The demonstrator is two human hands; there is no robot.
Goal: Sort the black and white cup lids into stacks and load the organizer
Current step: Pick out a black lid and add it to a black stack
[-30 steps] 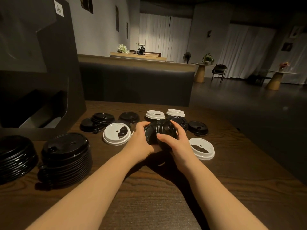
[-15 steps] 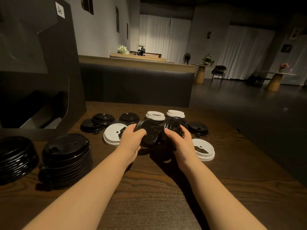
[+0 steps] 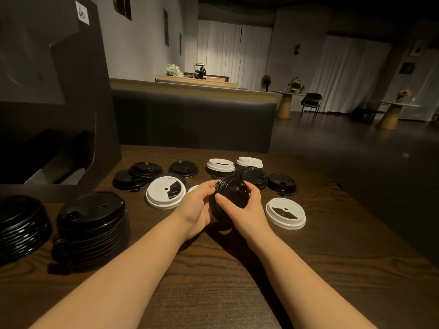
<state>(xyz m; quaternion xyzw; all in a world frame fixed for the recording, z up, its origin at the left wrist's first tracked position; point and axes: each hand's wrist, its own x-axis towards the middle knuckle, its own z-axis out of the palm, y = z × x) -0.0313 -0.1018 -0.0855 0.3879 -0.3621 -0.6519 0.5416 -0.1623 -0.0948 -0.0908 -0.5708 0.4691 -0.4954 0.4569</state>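
While both hands meet: left hand [image 3: 197, 207] and right hand [image 3: 244, 210] curl from opposite sides round one small bunch of black lids [image 3: 229, 194], held just above the middle of the surface [image 3: 237, 293].
Key relation: the bunch sits between the palms, tilted, top faces turned up and away from the person; neither hand is clearly nearer.
Finished stacks: two black stacks stand toward the left edge, the nearer stack [image 3: 91, 225] and one cut off at the edge [image 3: 21, 224].
Loose white lids: one [image 3: 165, 191] just left of the hands, one [image 3: 285, 213] just right.
Farther lids: black [image 3: 184, 168] and white [image 3: 220, 164] ones lie toward the far edge.
Organizer [image 3: 54, 91]: dark box at the far left corner; I judge the bunch must travel left to join a stack.
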